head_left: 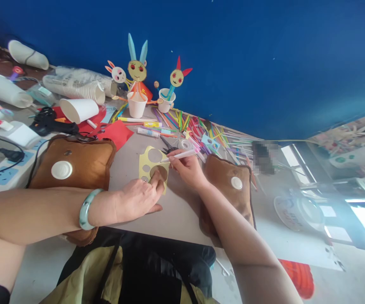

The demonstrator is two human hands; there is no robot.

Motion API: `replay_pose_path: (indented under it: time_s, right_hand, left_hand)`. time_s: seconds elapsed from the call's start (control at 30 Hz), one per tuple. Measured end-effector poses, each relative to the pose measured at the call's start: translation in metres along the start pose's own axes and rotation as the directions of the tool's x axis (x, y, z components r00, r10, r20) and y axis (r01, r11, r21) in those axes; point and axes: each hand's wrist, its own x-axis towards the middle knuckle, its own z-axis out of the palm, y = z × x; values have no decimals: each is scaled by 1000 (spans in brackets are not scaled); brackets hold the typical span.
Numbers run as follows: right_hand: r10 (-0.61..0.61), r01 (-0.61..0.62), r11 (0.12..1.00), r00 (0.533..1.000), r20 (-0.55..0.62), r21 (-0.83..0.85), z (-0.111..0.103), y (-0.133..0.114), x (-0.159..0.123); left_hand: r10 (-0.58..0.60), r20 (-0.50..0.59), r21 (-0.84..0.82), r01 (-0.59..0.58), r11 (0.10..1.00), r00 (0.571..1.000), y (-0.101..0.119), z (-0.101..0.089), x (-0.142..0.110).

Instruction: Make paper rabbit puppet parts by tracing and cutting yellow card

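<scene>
On the table (pixel 176 219), the hole-punched yellow card (pixel 142 163) lay lengthwise away from the body, its near end pressed by the half-open left hand (pixel 134 198), its right edge nearer the right hand (pixel 189 169), closed round a white pen (pixel 184 155).

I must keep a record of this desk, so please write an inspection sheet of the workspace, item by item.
Surface: grey table; spills, nothing seen.
Job's things: yellow sheet with round holes; white pen, tip at the sheet.
Clutter: thin coloured sticks heaped beyond; black glue gun at left; one brown pouch either side.
Hands: left hand presses its fingers on the sheet; right hand grips the pen.
Cables: black plug at the white power strip; across the sheet, nothing seen.
Surroundings: blue wall behind.
</scene>
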Motion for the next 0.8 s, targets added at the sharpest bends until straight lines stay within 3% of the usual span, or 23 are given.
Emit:
replay_pose_path:
  time_s: [0.27,0.5,0.67,0.8]
  right_hand:
    - [-1,0,1000,1000,16,10,10,10,3]
    - [-38,38,998,999,-9,-48,10,-2,6]
    - [-119,145,957,986,116,-249,12,-12,17]
    - [-113,165,936,977,178,-312,15,-11,25]
  left_hand:
    - [-43,-7,4,43,999,999,2,2,1]
    - [9,-12,-3,-9,1000,1000,-1,1,4]
    - [3,-35,-16,-3,1000,999,-1,7,4]
    - [10,-53,-13,-11,1000,999,-1,5,4]
